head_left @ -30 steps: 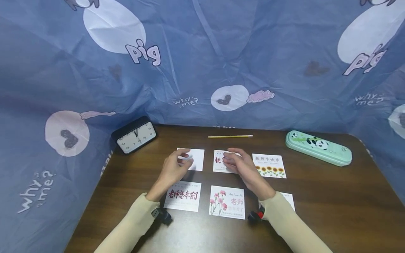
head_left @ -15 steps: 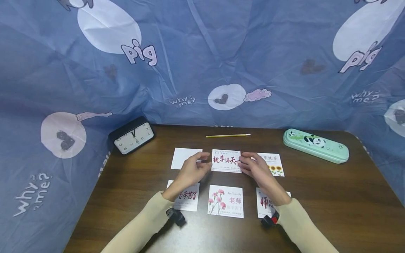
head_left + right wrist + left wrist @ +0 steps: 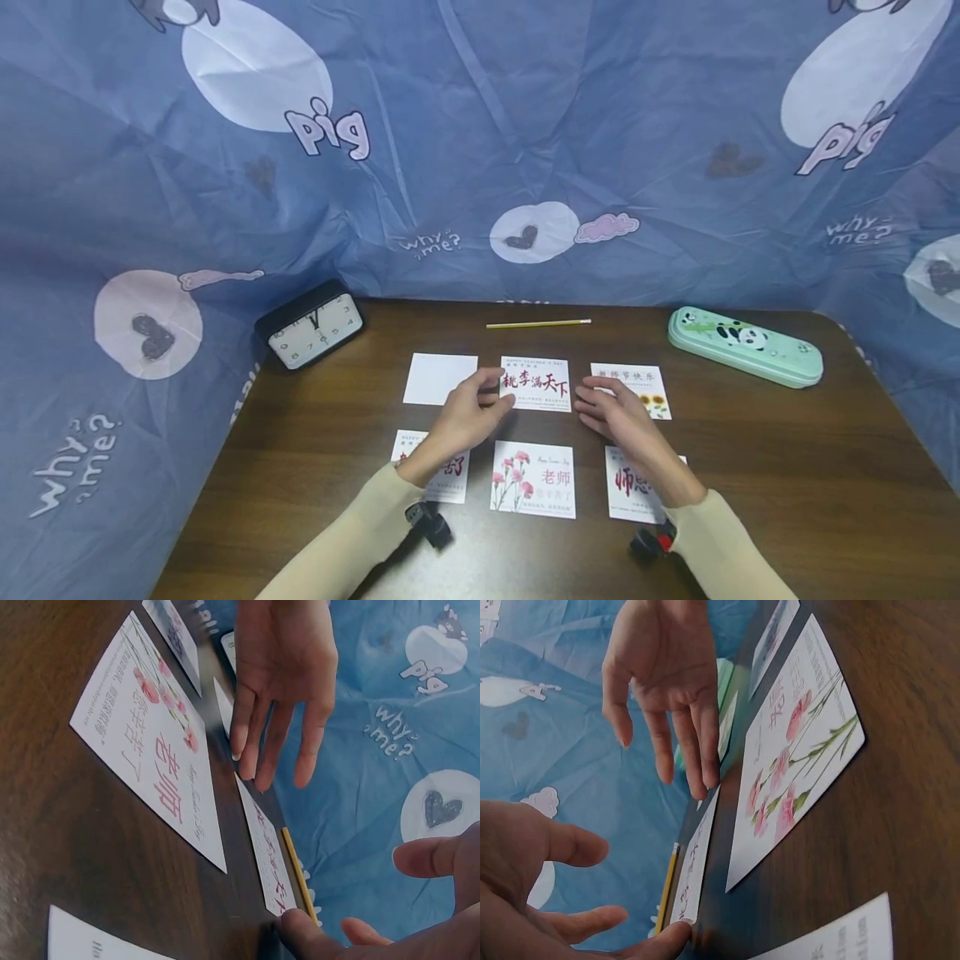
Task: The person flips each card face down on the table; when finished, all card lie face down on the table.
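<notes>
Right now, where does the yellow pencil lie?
In the head view, the yellow pencil lies at the table's far edge, behind the middle card.

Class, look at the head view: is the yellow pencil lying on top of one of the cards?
No, the yellow pencil lies on the bare table, behind the cards' back row.

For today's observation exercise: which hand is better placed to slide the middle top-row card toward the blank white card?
Probably the left hand: it lies between the blank card and the red-lettered card, a fingertip at that card's edge. The right hand hovers off its other side.
</notes>
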The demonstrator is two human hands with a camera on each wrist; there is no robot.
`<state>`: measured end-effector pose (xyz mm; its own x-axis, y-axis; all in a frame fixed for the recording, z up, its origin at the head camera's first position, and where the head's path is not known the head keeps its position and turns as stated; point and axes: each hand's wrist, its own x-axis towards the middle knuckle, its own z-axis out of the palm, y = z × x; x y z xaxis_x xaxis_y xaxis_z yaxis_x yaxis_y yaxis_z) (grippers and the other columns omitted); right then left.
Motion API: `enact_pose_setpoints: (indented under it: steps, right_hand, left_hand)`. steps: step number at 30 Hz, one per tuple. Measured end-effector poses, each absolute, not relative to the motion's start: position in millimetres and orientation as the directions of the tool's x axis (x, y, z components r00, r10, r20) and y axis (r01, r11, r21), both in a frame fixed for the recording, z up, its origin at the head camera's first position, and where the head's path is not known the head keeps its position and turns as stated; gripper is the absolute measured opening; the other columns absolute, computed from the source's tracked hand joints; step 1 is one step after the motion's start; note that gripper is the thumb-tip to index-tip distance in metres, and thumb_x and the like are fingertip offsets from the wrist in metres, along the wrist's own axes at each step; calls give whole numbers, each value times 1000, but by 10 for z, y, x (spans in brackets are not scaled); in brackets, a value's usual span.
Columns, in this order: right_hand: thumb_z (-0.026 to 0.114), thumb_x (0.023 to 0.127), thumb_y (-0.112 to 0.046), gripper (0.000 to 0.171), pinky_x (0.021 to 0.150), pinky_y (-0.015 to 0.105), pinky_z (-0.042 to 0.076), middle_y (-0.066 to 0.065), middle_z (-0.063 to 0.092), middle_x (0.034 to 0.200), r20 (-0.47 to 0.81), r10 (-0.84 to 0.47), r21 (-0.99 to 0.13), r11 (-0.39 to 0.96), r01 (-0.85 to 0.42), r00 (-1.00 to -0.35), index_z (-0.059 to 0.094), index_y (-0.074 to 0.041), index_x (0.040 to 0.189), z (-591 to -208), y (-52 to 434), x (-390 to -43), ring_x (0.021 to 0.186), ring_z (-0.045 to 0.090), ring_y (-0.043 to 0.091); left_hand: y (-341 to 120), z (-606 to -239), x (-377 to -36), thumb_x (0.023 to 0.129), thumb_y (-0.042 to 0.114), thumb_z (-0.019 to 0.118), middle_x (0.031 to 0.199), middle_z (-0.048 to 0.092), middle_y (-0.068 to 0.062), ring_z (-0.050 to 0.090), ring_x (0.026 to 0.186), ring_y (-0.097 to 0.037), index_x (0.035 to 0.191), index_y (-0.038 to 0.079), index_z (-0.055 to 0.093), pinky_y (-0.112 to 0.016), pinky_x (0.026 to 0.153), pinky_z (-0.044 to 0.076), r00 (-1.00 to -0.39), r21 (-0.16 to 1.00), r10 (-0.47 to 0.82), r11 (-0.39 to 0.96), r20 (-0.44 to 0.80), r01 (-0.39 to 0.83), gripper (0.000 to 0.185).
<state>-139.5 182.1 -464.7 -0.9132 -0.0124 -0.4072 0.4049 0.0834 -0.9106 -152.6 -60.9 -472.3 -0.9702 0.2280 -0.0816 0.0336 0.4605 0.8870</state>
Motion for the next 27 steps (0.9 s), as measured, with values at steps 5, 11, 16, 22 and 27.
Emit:
enact_pose_setpoints:
  steps: [5, 11, 16, 22, 27]
  right_hand:
    - [52, 108, -21, 57, 115, 35, 51, 25, 45, 155, -413, -37, -909, 71, 410, -910, 33, 2, 157, -4644, 1812, -1361, 136, 59, 30]
    - [49, 109, -20, 56, 113, 32, 52, 27, 44, 157, -411, -81, -911, 50, 408, -908, 31, 3, 157, -4642, 1819, -1347, 128, 62, 23]
    - [48, 109, -18, 54, 111, 32, 54, 27, 44, 157, -419, -89, -908, 33, 417, -904, 32, 3, 156, -4640, 1816, -1344, 133, 60, 28]
    - [47, 109, -17, 54, 106, 31, 57, 28, 43, 159, -427, -92, -904, 11, 427, -900, 31, 3, 157, -4642, 1806, -1337, 141, 54, 35]
    - [46, 109, -17, 56, 104, 32, 59, 27, 41, 160, -438, -92, -897, -20, 441, -894, 29, 3, 158, -4651, 1802, -1328, 138, 53, 34]
  left_hand:
    - [-600, -4715, -1498, 100, 22, 67, 147, 58, -27, 67, 126, -40, 147, 3, 53, -50, 106, 57, -968, 890, 234, 454, -90, 27, 53]
    - [-594, -4702, -1470, 100, 22, 67, 145, 59, -28, 67, 125, -40, 147, 2, 53, -51, 105, 57, -969, 890, 227, 455, -94, 20, 53]
    - [-585, -4706, -1449, 100, 23, 66, 143, 61, -27, 67, 126, -39, 146, 4, 54, -51, 106, 56, -971, 884, 220, 467, -94, 20, 52]
    - [-575, -4701, -1440, 99, 22, 66, 143, 61, -28, 66, 127, -41, 145, 3, 54, -52, 108, 55, -971, 886, 223, 464, -86, 28, 51]
    - [-566, -4710, -1433, 100, 24, 66, 145, 60, -28, 65, 129, -41, 147, 3, 52, -52, 108, 55, -967, 871, 238, 489, -87, 42, 53]
